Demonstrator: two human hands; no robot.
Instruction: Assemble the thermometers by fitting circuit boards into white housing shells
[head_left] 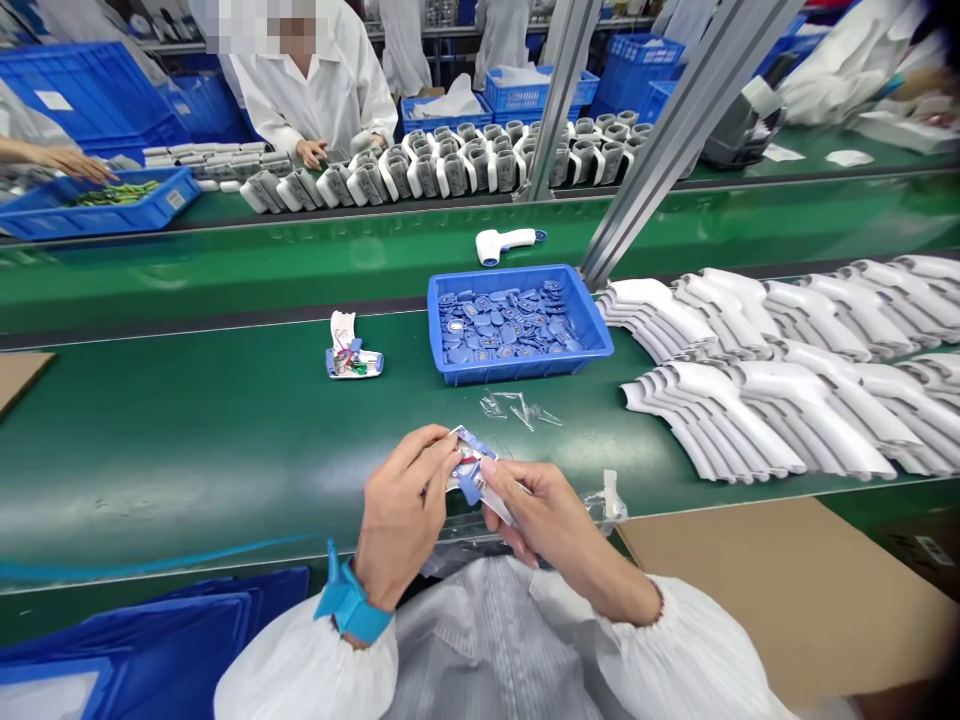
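My left hand [401, 510] and my right hand [547, 530] meet above the green conveyor belt [187, 450], both shut on a white plastic infrared thermometer shell [472, 475]. A blue part and a printed blue-and-white label show on it, and my fingers hide much of it. Ahead of my hands lies a second open shell [354, 350] with coloured wires inside. A blue tray [517, 325] of small blue parts stands beyond my right hand, out of reach of my fingers. A blue strap [351, 603] circles my left wrist.
Stacked rows of white thermometer shells [772, 370] fill the belt to the right. Clear plastic scraps [517, 408] lie near my hands. A finished thermometer [506, 243] lies on a farther belt, behind metal posts [562, 90]. Co-workers in white handle grey housings beyond. Cardboard [780, 600] lies lower right.
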